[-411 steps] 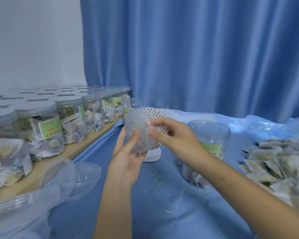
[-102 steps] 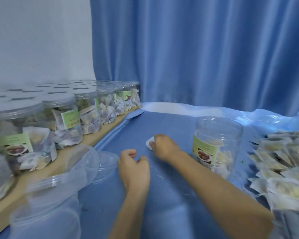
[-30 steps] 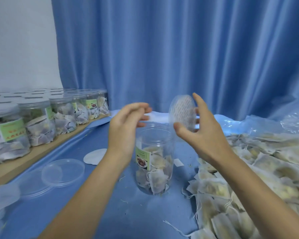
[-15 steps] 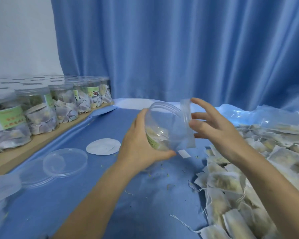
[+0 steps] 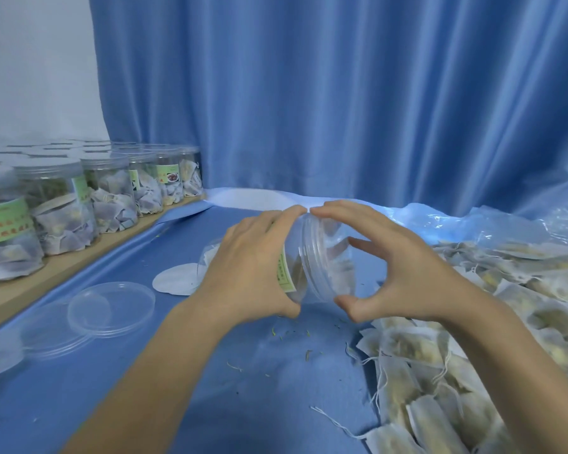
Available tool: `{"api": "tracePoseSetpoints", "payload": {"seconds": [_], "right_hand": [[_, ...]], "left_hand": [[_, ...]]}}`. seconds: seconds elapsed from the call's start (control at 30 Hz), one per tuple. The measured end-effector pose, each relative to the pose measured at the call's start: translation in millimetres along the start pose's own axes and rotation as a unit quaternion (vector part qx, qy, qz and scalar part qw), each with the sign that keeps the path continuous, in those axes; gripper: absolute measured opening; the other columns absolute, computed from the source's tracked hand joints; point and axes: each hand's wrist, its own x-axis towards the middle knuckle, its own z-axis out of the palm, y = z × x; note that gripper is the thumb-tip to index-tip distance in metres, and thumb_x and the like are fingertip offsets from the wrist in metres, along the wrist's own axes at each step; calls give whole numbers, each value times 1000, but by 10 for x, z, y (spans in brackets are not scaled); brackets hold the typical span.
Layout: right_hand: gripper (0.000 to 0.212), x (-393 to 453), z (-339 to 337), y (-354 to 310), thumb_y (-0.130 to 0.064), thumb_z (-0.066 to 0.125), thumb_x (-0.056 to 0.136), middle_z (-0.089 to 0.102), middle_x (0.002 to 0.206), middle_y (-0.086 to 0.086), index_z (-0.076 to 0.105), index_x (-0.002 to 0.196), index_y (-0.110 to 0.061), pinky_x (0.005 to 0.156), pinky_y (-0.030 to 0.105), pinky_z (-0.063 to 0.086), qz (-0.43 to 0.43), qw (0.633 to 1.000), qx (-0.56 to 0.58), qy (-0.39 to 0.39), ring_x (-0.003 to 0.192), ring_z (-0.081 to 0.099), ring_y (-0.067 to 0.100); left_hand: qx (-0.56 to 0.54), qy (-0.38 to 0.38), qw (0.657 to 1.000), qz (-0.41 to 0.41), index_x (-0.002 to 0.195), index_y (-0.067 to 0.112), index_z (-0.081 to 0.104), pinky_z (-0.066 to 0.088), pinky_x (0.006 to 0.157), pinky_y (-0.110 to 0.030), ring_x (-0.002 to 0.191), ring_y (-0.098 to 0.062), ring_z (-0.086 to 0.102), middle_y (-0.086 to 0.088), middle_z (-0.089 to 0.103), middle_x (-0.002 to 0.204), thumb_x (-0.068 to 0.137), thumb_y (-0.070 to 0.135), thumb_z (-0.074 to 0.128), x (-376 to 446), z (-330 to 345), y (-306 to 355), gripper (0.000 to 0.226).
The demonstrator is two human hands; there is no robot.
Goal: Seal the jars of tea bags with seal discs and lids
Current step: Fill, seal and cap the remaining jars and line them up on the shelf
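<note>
While the left hand grips the tipped jar, the right hand pinches its lid rim; looks like screwing-on time, needs twisting snug next.

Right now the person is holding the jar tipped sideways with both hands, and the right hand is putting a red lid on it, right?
Not quite: the lid is clear see-through plastic, not red, as the head view shows. The rest holds: the left hand grips the jar tipped sideways above the blue table, while the right hand curls round the lid at its mouth.
</note>
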Motion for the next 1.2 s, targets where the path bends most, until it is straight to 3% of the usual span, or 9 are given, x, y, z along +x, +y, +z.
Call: {"api": "tracePoseSetpoints", "payload": {"seconds": [0.23, 0.33, 0.43, 0.53, 0.67, 0.77, 0.93, 1.07, 1.2], "right_hand": [[87, 37, 111, 61, -94, 37, 48, 71, 73, 3, 62, 103, -31, 70, 40, 57, 311, 940, 123, 70, 57, 70, 24], [97, 21, 72, 101, -96, 33, 50, 71, 85, -7, 47, 130, -41, 73, 34, 57, 295, 947, 124, 33, 75, 72, 16], [102, 27, 66, 46, -69, 74, 50, 40, 131, -29, 12, 131, -71, 93, 33, 49, 173, 979, 111, -1, 117, 53, 4], [99, 31, 109, 21, -67, 79, 42, 46, 124, -20, 26, 125, -69, 94, 39, 49, 146, 988, 24, 49, 111, 54, 8], [90, 37, 243, 52, -79, 70, 40, 55, 108, -3, 29, 119, -66, 83, 42, 54, 189, 975, 39, 107, 89, 64, 21], [92, 67, 315, 97, -86, 60, 40, 54, 112, -2, 31, 123, -63, 87, 43, 52, 224, 964, 65, 126, 97, 63, 23], [114, 63, 289, 79, -71, 79, 41, 54, 113, -28, 33, 139, -33, 75, 6, 44, 219, 949, 185, 135, 103, 53, -14], [72, 86, 245, -142, -63, 80, 54, 61, 118, -24, 54, 118, -42, 93, 28, 47, 188, 949, 224, 120, 110, 58, 0], [70, 377, 190, -559, -62, 77, 53, 64, 115, -21, 56, 115, -38, 91, 37, 51, 138, 952, 244, 123, 107, 62, 5]], "left_hand": [[127, 142, 980, 58, 134, 19, 48, 33, 99, -37, 114, -34, 50, -7, 53, 127, 43, 18, 79, 6, 83, 178, 96], [122, 149, 979, 62, 134, 17, 49, 35, 97, -38, 112, -35, 51, -9, 54, 126, 39, 19, 80, 15, 118, 166, 100], [25, 91, 995, 2, 142, 25, 34, 21, 93, -23, 119, -23, 40, 2, 46, 132, 40, 35, 79, 11, 135, 126, 112], [-20, 123, 992, -24, 140, 26, 36, 22, 92, -22, 115, -21, 44, 5, 49, 128, 43, 37, 76, -11, 223, 167, 104], [27, 271, 962, -32, 127, 7, 55, 40, 93, -46, 107, -37, 57, -14, 60, 120, 55, 25, 81, -81, 449, 276, 79], [17, 241, 969, -58, 132, 10, 50, 35, 96, -42, 111, -33, 54, -9, 56, 123, 51, 26, 83, -64, 503, 291, 89], [-283, 170, 926, -182, 128, 41, 36, 43, 92, -24, 117, -7, 49, 15, 52, 125, 34, 37, 86, 10, 358, 313, 106], [-417, 171, 875, -176, 120, 32, 41, 50, 90, -29, 111, -7, 57, 7, 56, 124, 22, 41, 82, 45, 45, 302, 107], [-391, 199, 880, -185, 118, 23, 43, 53, 88, -32, 107, -10, 60, 1, 56, 122, 20, 40, 83, -46, -459, 171, 107]]}}
